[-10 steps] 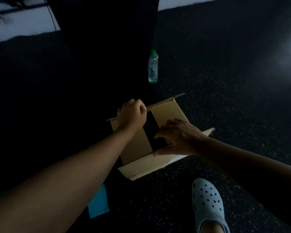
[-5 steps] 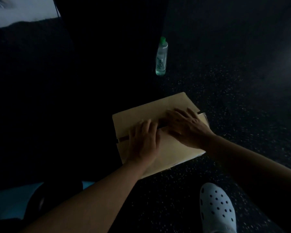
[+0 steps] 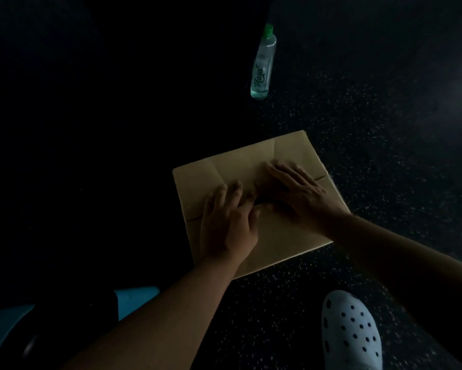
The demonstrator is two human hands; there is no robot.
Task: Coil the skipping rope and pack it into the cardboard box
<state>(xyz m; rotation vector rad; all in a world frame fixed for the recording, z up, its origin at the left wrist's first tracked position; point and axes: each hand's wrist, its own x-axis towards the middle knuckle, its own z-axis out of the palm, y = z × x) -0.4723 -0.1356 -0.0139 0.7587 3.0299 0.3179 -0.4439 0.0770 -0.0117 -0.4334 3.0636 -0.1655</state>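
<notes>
My left hand (image 3: 225,225) and right hand (image 3: 297,190) lie flat, fingers spread, grasping nothing. They press the smooth, creased flaps of the cardboard box (image 3: 240,164) on speckled floor (image 3: 358,129).

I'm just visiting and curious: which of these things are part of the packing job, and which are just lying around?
Part of the job: cardboard box, flaps folded shut; left hand and right hand, pressing flat on its top.

Lying about: bottle; white clog.
</notes>
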